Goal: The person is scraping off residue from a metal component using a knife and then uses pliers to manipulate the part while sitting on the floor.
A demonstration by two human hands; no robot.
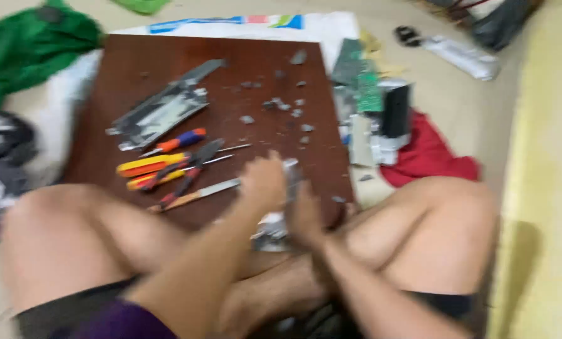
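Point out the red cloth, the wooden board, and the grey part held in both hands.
red cloth (433, 157), head view, middle of the fabric.
wooden board (168, 56), head view, bare far-left area.
grey part (273, 229), head view, lower end between the hands.

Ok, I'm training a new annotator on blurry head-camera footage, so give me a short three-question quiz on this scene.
1. True or false: both hands, the left hand and the right hand, are on the same grey metal part.
2. Where do the screwdrivers lie?
A. on the red cloth
B. on the brown board, to the left of the hands
C. on the person's knee
3. Fill in: the green circuit board lies off the board's ____ edge.

Key
1. True; the blur hides the exact grip.
2. B
3. right
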